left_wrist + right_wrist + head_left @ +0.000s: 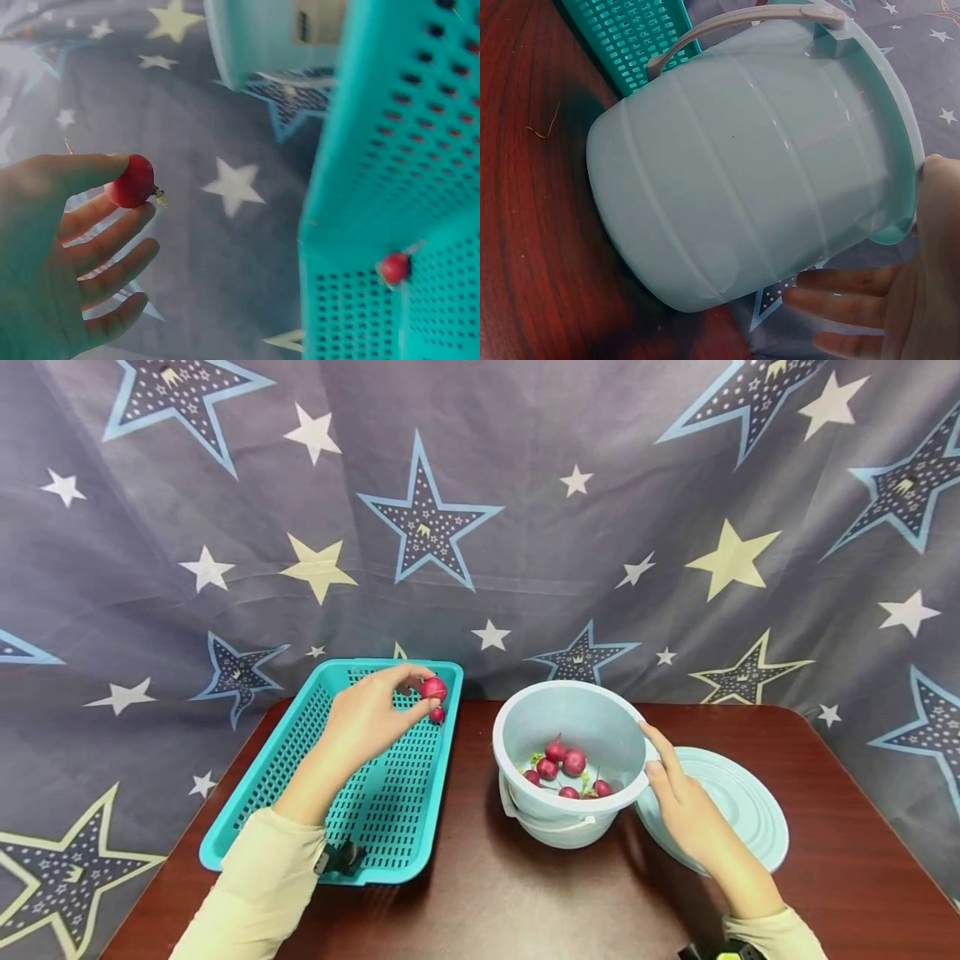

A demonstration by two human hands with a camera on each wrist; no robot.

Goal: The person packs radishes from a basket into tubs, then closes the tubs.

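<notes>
My left hand pinches a red radish between thumb and fingers, above the far right part of a turquoise perforated basket. Inside that basket, near its far right end, lies another radish. In the left wrist view the held radish shows a short stub, and the other fingers are spread. With thumb and finger at the rim, my right hand holds the right side of a pale blue bucket. Several radishes with bits of green lie in the bucket.
A round pale blue lid lies right of the bucket, partly under my right forearm. The bucket's handle hangs down its side. A thin stem-like strand lies on the brown table. Behind stands a grey star-patterned cloth.
</notes>
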